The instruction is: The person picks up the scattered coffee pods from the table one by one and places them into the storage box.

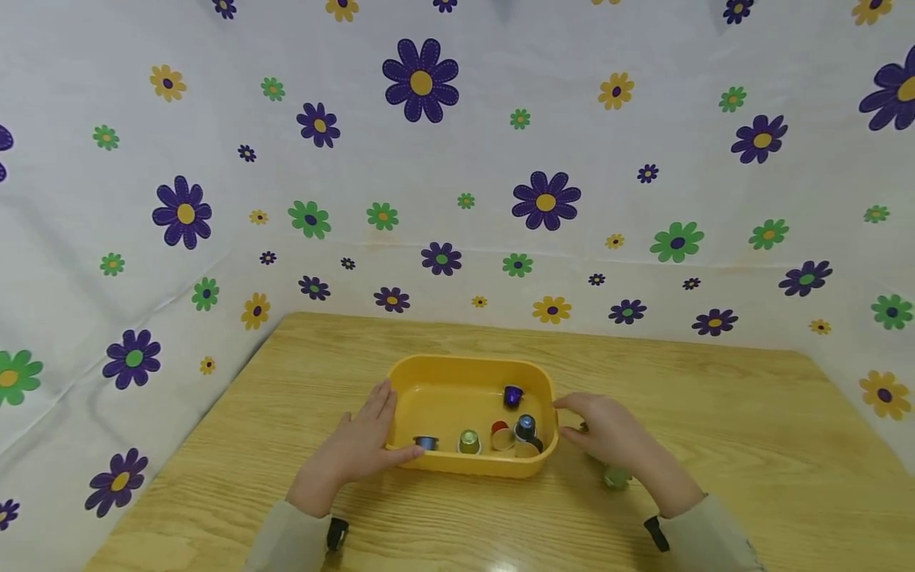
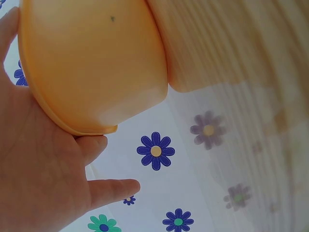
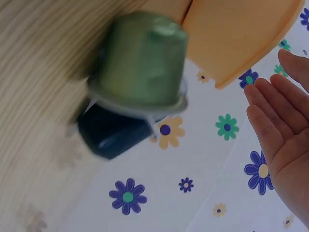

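Observation:
A yellow plastic bin (image 1: 472, 465) stands on the table with several coffee capsules in it. Among them are a purple capsule (image 1: 512, 396), a pale green capsule (image 1: 469, 442), a blue one (image 1: 426, 442) and a dark blue one (image 1: 526, 426). My left hand (image 1: 357, 445) rests on the bin's left end, fingers extended along the side and thumb over the front rim. At the right end, my right hand (image 1: 608, 429) has its fingertips right at the rim. Below its palm, a green capsule (image 3: 145, 63) and a dark capsule (image 3: 113, 128) are outside the bin.
The wooden table (image 1: 715, 413) reaches back to a white sheet (image 1: 472, 143) printed with flowers, which also hangs along both sides. A black strap (image 1: 337, 534) sits at the left wrist, another strap (image 1: 656, 534) at the right.

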A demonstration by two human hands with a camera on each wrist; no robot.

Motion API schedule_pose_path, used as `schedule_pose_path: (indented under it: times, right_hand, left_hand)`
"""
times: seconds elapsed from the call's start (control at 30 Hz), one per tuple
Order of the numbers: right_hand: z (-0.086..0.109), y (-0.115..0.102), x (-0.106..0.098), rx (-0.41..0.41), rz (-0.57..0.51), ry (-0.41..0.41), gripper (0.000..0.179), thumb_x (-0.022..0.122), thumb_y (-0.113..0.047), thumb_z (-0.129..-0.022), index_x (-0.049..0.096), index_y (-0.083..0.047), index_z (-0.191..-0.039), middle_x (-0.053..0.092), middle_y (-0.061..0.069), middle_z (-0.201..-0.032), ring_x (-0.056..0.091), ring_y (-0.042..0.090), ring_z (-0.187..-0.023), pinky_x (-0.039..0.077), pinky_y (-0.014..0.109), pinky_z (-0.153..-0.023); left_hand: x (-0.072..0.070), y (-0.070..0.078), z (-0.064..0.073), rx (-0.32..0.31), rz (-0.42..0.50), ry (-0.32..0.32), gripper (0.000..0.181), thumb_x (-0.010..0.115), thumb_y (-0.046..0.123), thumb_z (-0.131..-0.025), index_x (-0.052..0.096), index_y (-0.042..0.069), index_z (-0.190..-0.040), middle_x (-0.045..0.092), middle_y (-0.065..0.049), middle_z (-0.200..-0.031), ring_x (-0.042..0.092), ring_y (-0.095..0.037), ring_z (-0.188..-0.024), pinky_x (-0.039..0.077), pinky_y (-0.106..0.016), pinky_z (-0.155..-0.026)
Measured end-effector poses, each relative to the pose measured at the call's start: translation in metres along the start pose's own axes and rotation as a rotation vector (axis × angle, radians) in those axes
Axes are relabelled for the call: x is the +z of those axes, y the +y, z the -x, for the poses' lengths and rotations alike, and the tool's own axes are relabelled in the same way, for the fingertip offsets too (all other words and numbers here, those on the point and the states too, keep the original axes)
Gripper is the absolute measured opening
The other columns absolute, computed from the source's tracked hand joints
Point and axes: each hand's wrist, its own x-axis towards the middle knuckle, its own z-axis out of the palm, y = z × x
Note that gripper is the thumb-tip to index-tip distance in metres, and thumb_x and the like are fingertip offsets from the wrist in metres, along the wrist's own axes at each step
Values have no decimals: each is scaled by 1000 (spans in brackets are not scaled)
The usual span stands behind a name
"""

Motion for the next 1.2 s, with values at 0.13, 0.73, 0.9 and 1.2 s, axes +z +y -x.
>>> schedule_pose_path:
  times: [0.13, 0.73, 0.9, 1.2]
  right_hand:
    - [8, 8, -6, 13, 32, -3, 29, 68, -10, -77, 61, 3, -102, 62, 13, -99, 59, 27, -90, 47, 38, -76]
    - [31, 26, -19, 48, 52, -49, 26, 68, -4, -74, 62, 4, -99, 63, 14, -95, 59, 30, -89, 47, 41, -74]
    - [37, 32, -18, 100, 41, -81, 26, 69, -5, -75, 62, 4, -98, 63, 14, -95, 59, 30, -87, 47, 40, -73]
    - [45, 43, -14, 131, 85, -133, 29, 71, -8, -73, 62, 4, -98, 63, 14, -94, 59, 29, -85, 48, 39, -71]
  left_hand:
    - [0, 0, 0, 3, -6, -2, 99, 45, 65, -79, 13, -7, -138, 3, -19, -146, 4, -30, -132, 16, -63, -93]
    - [-1, 0, 1, 6, -8, -8, 100, 43, 66, -78, 12, -8, -138, 2, -19, -145, 4, -30, -132, 17, -62, -93]
    - [-1, 0, 1, 7, -2, -7, 100, 44, 66, -78, 13, -8, -138, 2, -19, -145, 3, -30, -132, 17, -63, -93]
    - [-2, 0, 1, 3, 6, -7, 100, 45, 66, -78, 13, -7, -138, 2, -19, -145, 3, -30, -132, 17, -64, -92]
